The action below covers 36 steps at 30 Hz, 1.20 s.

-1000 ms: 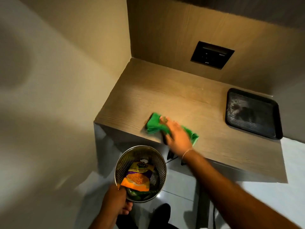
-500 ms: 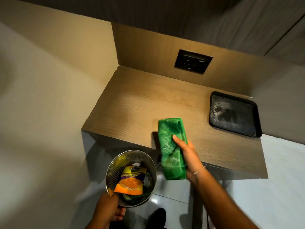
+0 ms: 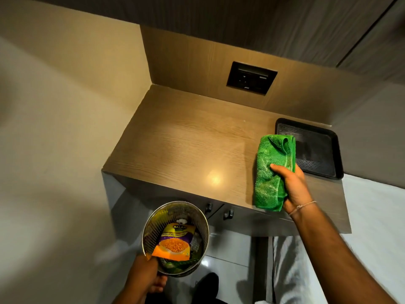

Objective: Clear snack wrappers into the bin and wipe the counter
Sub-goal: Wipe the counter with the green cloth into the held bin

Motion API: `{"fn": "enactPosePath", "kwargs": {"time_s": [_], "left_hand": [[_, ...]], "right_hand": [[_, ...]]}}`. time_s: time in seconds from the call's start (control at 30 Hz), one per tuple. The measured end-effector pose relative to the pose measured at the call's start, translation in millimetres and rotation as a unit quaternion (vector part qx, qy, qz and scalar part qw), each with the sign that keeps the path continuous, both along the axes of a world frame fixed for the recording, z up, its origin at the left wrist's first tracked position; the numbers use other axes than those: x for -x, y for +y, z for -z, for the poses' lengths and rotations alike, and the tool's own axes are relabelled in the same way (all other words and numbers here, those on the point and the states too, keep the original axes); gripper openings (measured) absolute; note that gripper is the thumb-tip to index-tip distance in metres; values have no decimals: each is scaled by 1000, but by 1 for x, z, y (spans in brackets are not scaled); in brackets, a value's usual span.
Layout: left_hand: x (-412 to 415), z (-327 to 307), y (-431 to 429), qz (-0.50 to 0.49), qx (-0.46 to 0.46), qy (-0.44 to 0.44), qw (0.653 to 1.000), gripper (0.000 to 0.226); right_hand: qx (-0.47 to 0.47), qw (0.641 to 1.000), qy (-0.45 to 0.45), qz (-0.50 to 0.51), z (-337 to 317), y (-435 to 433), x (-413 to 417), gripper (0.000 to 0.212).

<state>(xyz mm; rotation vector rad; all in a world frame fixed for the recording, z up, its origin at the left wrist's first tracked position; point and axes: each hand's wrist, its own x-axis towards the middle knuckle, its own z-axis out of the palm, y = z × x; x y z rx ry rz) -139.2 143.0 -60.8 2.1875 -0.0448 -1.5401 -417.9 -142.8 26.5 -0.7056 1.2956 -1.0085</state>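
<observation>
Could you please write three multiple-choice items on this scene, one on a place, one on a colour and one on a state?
1. Where is the orange and purple wrapper?
A. On the counter
B. In the bin
C. On the tray

2. What colour is the cloth?
A. Green
B. White
C. Blue

3. What is the right hand doing?
A. Resting open on the counter
B. Holding the tray
C. Gripping the cloth

Answers:
1. B: the wrapper lies inside the metal bin, which the left hand holds by its rim, below the counter edge.
2. A: the folded cloth is bright green.
3. C: the right hand's fingers close around the cloth, near the black tray, which it does not touch.
</observation>
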Motion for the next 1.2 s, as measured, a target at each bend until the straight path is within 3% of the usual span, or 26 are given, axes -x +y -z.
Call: {"fn": "enactPosePath", "kwargs": {"time_s": [0.5, 0.7, 0.9, 1.03, 1.2], "left_hand": [[6, -4, -8, 13, 2, -7, 1000, 50], [6, -3, -8, 23, -6, -7, 1000, 51], [9, -6, -2, 55, 2, -22, 998, 51], [11, -8, -2, 55, 1, -20, 998, 51], [16, -10, 0, 63, -9, -7, 998, 48]], "right_hand": [[-6, 996, -8, -91, 0, 13, -39, 39], [-19, 996, -31, -82, 0, 19, -49, 25], [-49, 993, -31, -104, 10, 30, -52, 31], [-38, 994, -40, -90, 7, 29, -46, 27], [-9, 999, -52, -1, -2, -6, -14, 42]]}}
